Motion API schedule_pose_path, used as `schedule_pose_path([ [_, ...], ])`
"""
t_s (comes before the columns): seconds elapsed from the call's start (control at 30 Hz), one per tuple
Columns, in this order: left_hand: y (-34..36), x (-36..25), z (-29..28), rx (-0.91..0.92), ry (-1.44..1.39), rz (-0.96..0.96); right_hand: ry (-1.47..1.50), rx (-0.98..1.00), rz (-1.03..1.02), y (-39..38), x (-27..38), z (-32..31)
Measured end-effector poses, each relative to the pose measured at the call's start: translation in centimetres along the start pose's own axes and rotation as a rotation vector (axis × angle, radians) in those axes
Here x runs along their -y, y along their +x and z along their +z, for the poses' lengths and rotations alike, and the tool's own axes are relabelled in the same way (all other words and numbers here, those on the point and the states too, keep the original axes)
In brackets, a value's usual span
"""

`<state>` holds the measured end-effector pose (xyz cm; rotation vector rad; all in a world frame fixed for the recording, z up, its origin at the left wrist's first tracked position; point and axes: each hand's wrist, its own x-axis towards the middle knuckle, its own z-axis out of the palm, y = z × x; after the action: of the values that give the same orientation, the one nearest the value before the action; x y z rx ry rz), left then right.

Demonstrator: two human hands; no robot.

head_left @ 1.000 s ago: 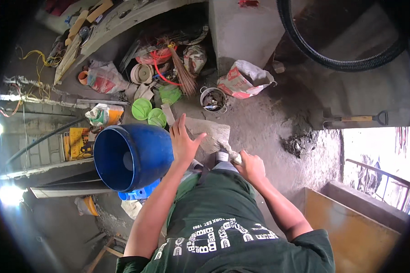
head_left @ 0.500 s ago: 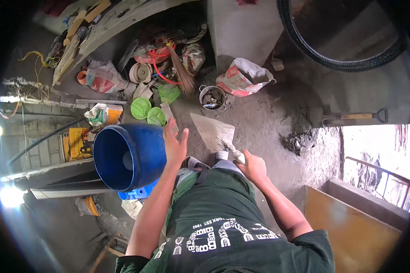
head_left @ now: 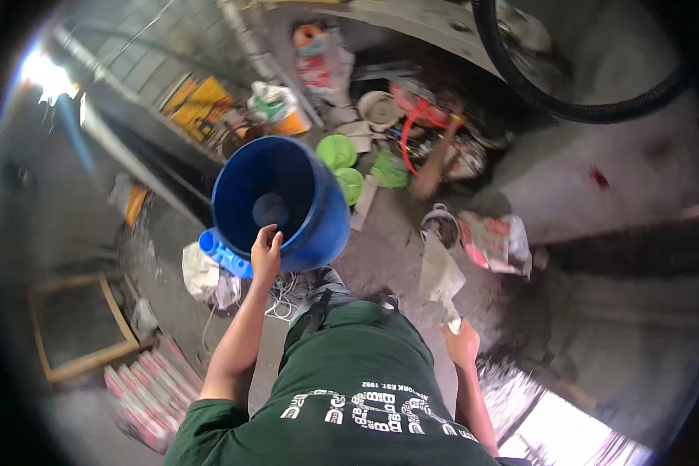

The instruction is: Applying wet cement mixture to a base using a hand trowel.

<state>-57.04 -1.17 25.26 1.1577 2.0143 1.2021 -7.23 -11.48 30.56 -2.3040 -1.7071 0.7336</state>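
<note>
In my right hand (head_left: 462, 342) is the handle of a trowel (head_left: 441, 272), its broad, triangular blade coated with pale grey residue and pointing away from me. The fingers are closed round the handle. My left hand (head_left: 266, 252) hovers over the near rim of a large blue plastic barrel (head_left: 330, 221), loosely bent with a gap between thumb and fingers, and I see nothing in it. Whether it touches the rim I cannot tell. The barrel stands open-topped at my left, and a round pale patch shows at its bottom.
Beyond the trowel stand a metal pot (head_left: 440, 225) and a white-and-red sack (head_left: 495, 242). Green round lids (head_left: 337, 151), a straw broom (head_left: 435, 167) and a red hose (head_left: 406, 140) lie farther off. Blue pipe fittings (head_left: 225, 255) sit beside the barrel. A wooden frame (head_left: 81, 363) leans at left.
My view and body have turned left. The left hand has come down over the barrel's rim, and its fingers are now bent. The trowel has stayed in my right hand.
</note>
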Motion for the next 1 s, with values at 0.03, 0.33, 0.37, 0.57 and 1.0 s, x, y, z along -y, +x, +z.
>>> schedule_pose_path([
  [0.03, 0.9, 1.3, -1.5, -0.026, -0.082, -0.011, -0.019, 0.015, -0.050, 1.1, 1.3, 0.2],
  [0.33, 4.0, 6.1, -9.1, -0.129, 0.078, -0.084, -0.086, 0.089, -0.261, 8.8, 17.6, 2.5],
  [0.37, 4.2, 6.9, -9.3, -0.112, 0.097, -0.093, 0.013, 0.101, -0.222, 9.7, 18.1, 3.4],
  [0.57, 3.7, 9.7, -8.6, -0.038, 0.057, -0.223, 0.140, 0.281, -0.099, 11.7, 22.7, 5.2],
  [1.0, 5.7, 11.4, -9.1, 0.030, 0.111, -0.243, 0.028, 0.223, -0.078, 12.6, 23.6, 6.6],
])
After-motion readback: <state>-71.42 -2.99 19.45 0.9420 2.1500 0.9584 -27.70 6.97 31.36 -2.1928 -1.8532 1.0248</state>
